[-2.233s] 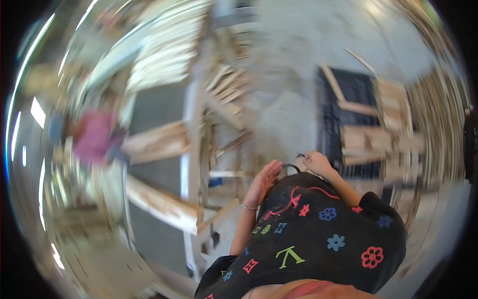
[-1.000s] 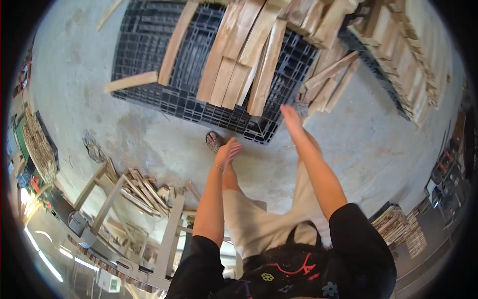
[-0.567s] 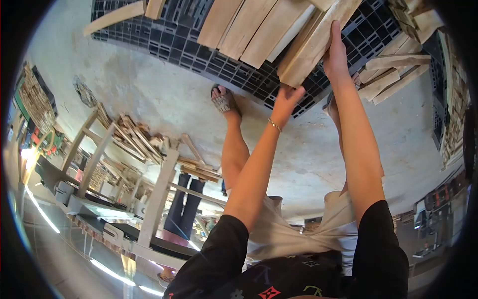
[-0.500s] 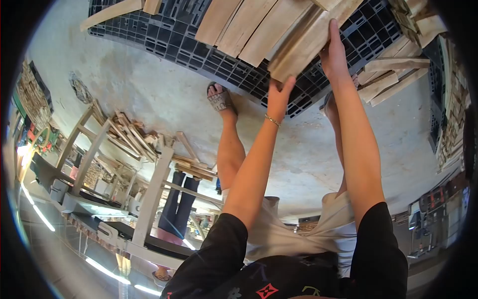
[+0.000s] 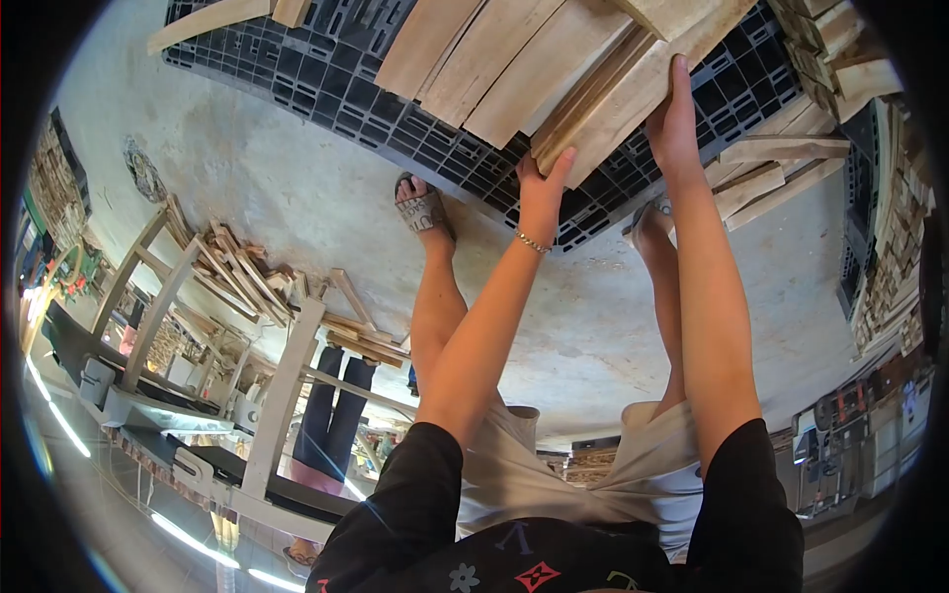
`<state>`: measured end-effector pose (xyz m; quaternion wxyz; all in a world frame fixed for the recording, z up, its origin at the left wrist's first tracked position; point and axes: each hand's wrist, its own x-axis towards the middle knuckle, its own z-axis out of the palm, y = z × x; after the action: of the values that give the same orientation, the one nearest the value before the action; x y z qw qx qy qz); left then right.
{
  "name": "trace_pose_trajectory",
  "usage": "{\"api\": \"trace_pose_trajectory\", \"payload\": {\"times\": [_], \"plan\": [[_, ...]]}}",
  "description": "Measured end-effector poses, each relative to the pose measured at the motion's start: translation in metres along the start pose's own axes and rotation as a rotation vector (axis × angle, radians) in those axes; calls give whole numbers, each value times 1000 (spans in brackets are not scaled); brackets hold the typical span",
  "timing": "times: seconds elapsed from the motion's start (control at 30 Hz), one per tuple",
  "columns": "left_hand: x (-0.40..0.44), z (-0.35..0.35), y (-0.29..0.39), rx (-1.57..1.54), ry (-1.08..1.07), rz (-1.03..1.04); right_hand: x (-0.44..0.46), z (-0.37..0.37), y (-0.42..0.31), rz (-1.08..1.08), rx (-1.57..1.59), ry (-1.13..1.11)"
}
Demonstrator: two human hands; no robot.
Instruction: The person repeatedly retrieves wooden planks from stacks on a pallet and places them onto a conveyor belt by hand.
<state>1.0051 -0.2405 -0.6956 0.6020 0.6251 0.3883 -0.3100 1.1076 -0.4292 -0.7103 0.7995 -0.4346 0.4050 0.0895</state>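
A long pale wooden board [image 5: 633, 114] lies at an angle at the right end of a row of wooden planks [image 5: 514, 69] on a black plastic pallet [image 5: 326, 99]. My left hand [image 5: 542, 198] is closed on the board's near end, thumb on top and the other fingers mostly hidden. Along the board's right edge, my right hand [image 5: 675, 133] grips with its thumb up; its fingers are hidden beneath or behind the wood. Another short piece of wood [image 5: 672, 15] rests across the far part of the board.
Stacked wood [image 5: 840, 49] stands at the upper right, with loose planks [image 5: 781, 163] below it. A machine frame [image 5: 282, 395] and a scrap wood pile [image 5: 242, 272] are on the left. Another person's dark-trousered legs [image 5: 331, 410] show behind the frame.
The board has come down closer alongside the neighbouring planks, with both hands still on it. My view has shifted slightly, and my left hand sits a little lower and further left in it.
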Motion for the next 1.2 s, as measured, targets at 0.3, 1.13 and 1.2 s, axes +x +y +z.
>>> {"api": "trace_pose_trajectory", "payload": {"times": [0.3,1.13,1.2], "plan": [[0,20,41,-282,308,259,-14,55,-3,-18,269,-47],[-103,49,14,-47,-95,65,-50,-26,-45,130,-32,21],[-150,50,20,89,-99,0,-84,-38,-66,170,-73,26]]}}
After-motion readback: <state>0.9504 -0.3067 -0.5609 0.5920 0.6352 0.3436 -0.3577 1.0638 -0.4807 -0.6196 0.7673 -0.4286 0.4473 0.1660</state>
